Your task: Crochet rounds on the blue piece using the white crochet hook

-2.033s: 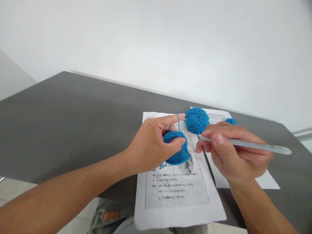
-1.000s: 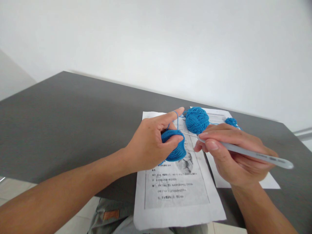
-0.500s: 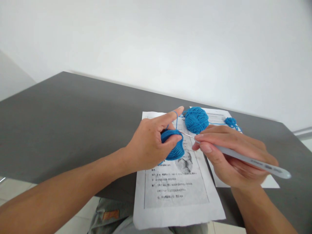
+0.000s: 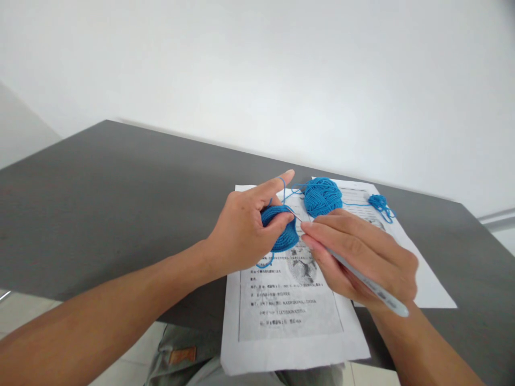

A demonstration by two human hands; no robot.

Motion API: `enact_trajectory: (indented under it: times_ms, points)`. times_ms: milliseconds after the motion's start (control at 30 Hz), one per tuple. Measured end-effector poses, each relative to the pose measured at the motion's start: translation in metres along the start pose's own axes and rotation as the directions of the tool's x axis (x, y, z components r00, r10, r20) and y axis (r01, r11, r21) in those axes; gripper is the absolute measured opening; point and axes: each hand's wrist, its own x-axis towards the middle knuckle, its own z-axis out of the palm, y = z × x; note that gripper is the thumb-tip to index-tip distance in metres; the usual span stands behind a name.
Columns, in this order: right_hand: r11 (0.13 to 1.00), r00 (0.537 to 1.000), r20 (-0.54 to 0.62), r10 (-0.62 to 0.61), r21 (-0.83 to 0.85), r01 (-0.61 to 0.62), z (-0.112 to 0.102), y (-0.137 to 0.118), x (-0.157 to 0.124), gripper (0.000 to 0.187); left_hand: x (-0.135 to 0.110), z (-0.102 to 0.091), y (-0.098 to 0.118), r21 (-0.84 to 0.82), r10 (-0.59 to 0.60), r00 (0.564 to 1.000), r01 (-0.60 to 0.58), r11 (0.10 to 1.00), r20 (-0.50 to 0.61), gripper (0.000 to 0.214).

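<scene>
Pinched between thumb and fingers of my left hand (image 4: 245, 228) is a blue crocheted piece (image 4: 286, 238), round and cupped. A strand of blue yarn loops over my raised left index finger and runs toward the yarn ball (image 4: 323, 197). My right hand (image 4: 362, 252) grips a crochet hook (image 4: 372, 287) by its pale handle, much like a pen. The hook's thin metal shaft reaches the top edge of the crocheted piece; its tip is too small to make out among the stitches. A loose yarn tail hangs below the piece.
Under my hands lies a printed sheet (image 4: 292, 324) with text and a picture, overhanging the front edge of the grey table (image 4: 140, 203). A second sheet (image 4: 422, 284) lies to the right, with a small yarn tangle (image 4: 378, 202) on it. A white wall (image 4: 257, 80) rises behind.
My right hand has moved left, closer to the crocheted piece, and the hook's handle now slants more steeply downward. My left hand and the piece have shifted slightly left and up.
</scene>
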Motion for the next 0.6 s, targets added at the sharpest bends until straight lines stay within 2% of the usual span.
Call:
enact_trajectory:
  times_ms: [100, 233, 300, 433, 600]
  points:
    - [0.997, 0.999, 0.033, -0.03, -0.069, 0.032, -0.001, -0.0037, -0.0013, 0.034, 0.0, -0.0014, 0.0018, 0.044, 0.001, 1.0, 0.0, 0.999, -0.024, 0.059]
    - [0.996, 0.997, 0.057, -0.043, -0.075, 0.047, 0.0014, -0.0077, -0.0039, 0.037, 0.0001, -0.0039, 0.0045, 0.062, 0.019, 0.998, -0.015, 0.998, -0.052, 0.06]
    - [0.998, 1.0, 0.017, -0.019, -0.053, 0.02, 0.004, -0.0083, -0.0044, 0.035, -0.0004, -0.0045, 0.0045, 0.04, 0.029, 0.998, -0.027, 0.999, -0.05, 0.059]
    - [0.987, 0.981, -0.125, 0.148, 0.085, -0.138, 0.008, -0.0074, -0.0034, 0.038, -0.0022, -0.0034, 0.0028, -0.067, 0.026, 0.998, -0.03, 0.997, -0.063, 0.06]
    - [0.987, 0.982, -0.113, 0.149, 0.069, -0.142, 0.0089, -0.0097, -0.0012, 0.045, -0.0041, -0.0011, 0.0029, -0.135, -0.007, 0.996, -0.006, 0.991, -0.091, 0.059]
